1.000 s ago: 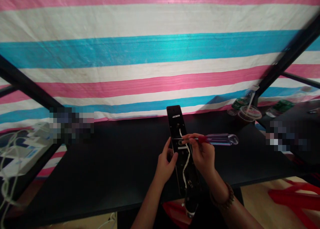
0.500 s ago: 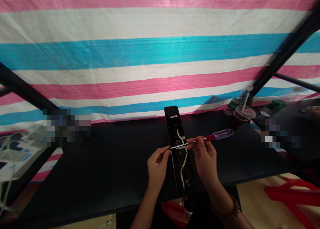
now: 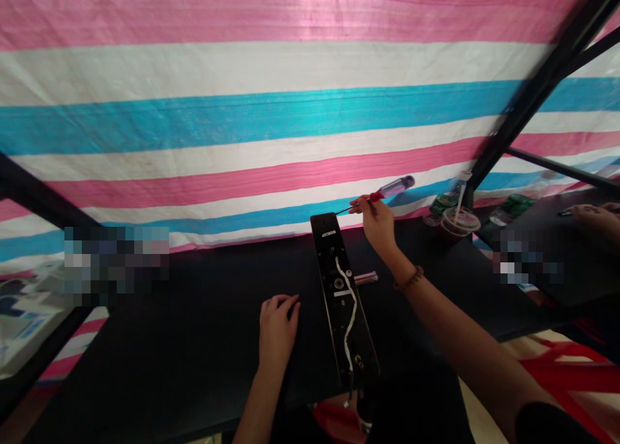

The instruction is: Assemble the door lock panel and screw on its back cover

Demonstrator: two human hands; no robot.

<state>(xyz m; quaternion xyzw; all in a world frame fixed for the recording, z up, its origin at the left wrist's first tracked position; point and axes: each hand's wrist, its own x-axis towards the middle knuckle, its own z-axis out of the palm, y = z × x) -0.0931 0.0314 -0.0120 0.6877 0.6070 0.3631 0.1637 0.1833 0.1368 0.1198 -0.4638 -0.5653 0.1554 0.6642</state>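
A long black panel [image 3: 345, 327] lies lengthwise on the black table [image 3: 184, 340], with a white cable [image 3: 356, 311] along its face and a connector hanging past the near end. My right hand [image 3: 380, 227] grips a screwdriver [image 3: 393, 188] with a clear purplish handle and red collar. Its shaft slants down left and the tip is at the panel's far end; whether it touches a screw is too small to tell. My left hand [image 3: 278, 331] rests on the table left of the panel, fingers loosely bent, thumb apart, holding nothing visible.
A pinkish stick-like item [image 3: 367, 278] lies against the panel's right side. At the back right stand a lidded drink cup [image 3: 460, 223] and a plastic bottle [image 3: 442, 205]. Another person's hand [image 3: 593, 214] is at the far right. A striped sheet [image 3: 290, 134] hangs behind.
My right hand has carried the screwdriver from the panel's middle to its far end. My left hand has left the screwdriver tip and come down onto the table at the left.
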